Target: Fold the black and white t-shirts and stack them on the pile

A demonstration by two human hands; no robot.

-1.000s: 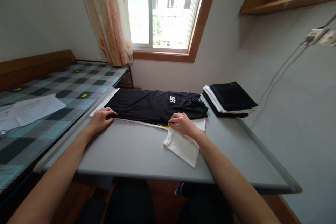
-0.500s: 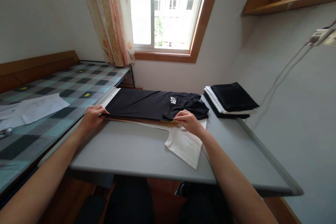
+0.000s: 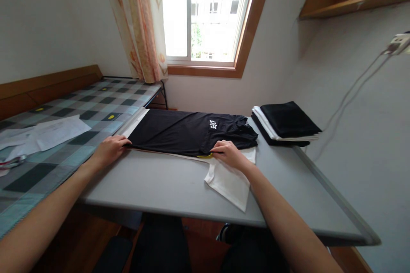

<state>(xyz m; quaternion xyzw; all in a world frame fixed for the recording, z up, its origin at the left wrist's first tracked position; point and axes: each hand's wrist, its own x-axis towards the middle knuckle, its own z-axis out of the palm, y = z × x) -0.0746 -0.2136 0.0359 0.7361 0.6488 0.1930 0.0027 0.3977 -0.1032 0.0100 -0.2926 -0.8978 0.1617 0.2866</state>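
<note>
A black shirt [image 3: 173,130] with white lettering lies lengthwise across the grey table [image 3: 153,183], on top of a white shirt [image 3: 229,181] whose sleeve sticks out toward me. My left hand [image 3: 112,149] pinches the black shirt's near corner at its left end. Near the lettering, my right hand [image 3: 226,152] grips the near edge of the same shirt, beside a small yellow strip. The fingers of both hands are closed on the cloth.
A stack of folded black and white clothes [image 3: 288,121] sits at the table's right back. On the left is a bed with a checkered cover [image 3: 124,94] and papers [image 3: 57,132]. A window and curtain are behind, a wooden shelf [image 3: 355,4] at upper right.
Both hands have brought the black shirt's near edge down and slightly toward me, so it covers more of the white shirt. The view has shifted slightly.
</note>
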